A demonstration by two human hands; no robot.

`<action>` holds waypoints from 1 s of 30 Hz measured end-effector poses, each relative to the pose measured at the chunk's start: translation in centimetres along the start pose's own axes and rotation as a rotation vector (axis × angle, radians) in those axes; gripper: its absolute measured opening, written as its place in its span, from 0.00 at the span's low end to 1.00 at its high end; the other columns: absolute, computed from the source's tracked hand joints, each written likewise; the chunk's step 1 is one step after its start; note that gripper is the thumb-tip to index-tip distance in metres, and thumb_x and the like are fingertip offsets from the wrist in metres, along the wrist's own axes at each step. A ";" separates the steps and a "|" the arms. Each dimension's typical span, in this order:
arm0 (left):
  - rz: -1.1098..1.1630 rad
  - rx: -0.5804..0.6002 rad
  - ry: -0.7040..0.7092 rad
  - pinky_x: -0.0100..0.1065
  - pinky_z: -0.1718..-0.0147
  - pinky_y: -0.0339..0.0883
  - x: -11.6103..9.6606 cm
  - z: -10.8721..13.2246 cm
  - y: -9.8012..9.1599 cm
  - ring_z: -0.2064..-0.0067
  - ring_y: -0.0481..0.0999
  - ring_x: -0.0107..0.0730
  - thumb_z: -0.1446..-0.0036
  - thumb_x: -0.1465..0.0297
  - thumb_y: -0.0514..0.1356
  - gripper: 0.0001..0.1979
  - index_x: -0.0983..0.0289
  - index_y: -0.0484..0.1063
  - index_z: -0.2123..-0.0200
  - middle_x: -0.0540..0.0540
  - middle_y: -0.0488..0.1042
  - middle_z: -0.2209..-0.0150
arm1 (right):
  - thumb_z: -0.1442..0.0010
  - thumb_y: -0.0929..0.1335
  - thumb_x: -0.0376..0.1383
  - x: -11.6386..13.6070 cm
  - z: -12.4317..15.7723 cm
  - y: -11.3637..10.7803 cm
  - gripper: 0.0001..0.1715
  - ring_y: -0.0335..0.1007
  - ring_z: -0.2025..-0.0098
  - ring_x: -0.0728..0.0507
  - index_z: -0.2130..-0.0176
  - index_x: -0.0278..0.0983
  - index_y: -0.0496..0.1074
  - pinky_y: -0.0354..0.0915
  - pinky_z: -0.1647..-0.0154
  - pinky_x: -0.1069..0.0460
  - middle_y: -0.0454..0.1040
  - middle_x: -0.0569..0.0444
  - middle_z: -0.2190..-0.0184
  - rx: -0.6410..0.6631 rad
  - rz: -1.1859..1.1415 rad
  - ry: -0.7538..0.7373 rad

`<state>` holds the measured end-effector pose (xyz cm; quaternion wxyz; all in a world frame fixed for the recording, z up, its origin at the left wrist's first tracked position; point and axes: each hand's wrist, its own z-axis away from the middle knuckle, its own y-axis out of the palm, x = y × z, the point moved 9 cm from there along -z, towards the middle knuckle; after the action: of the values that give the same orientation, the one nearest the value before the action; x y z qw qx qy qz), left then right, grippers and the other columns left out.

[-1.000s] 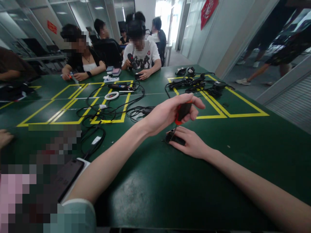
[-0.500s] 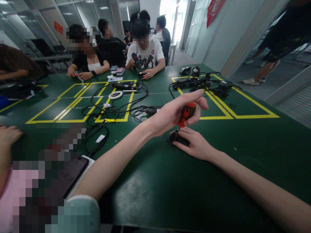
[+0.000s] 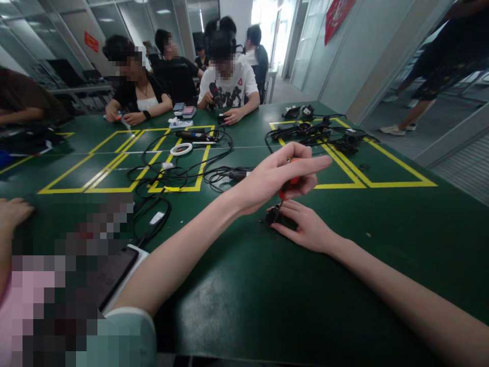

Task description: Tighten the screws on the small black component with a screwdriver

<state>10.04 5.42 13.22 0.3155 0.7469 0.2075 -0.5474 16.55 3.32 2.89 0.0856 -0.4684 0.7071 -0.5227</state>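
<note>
The fingers (image 3: 305, 189) of the left hand (image 3: 265, 179) are curled around the handle of a red-and-black screwdriver (image 3: 283, 195); one finger extends forward past the handle. The screwdriver is tilted, its shaft directed down to a small black part (image 3: 271, 217) on the green bench (image 3: 229, 306). Contact between tip and part cannot be determined from here. The right hand (image 3: 311, 227) rests low on the bench, its thumb and fingers closed on the black part from opposite sides.

Left of the part, beyond the left forearm, lie looped black cables (image 3: 164, 216) and a white ring (image 3: 181, 154). A phone (image 3: 123, 265) lies beside the forearm. A second group of black cables (image 3: 305, 133) lies at the far right, across yellow tape lines (image 3: 336, 185). Across the bench, a co-worker in a white shirt (image 3: 246, 86) holds a dark handheld tool (image 3: 216, 95).
</note>
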 end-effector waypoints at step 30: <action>0.073 -0.045 -0.020 0.26 0.74 0.59 -0.3 0.2 0.3 0.76 0.64 0.22 0.35 0.64 0.63 0.11 0.62 0.66 0.64 0.47 0.71 0.73 | 0.30 0.69 0.41 0.0 0.0 0.0 0.11 0.79 0.58 0.35 0.58 0.35 0.78 0.78 0.54 0.39 0.82 0.43 0.61 0.002 0.024 -0.003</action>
<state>10.05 5.08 13.49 0.3540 0.7412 0.1892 -0.5381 16.53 3.26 2.85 0.0933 -0.4608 0.7120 -0.5216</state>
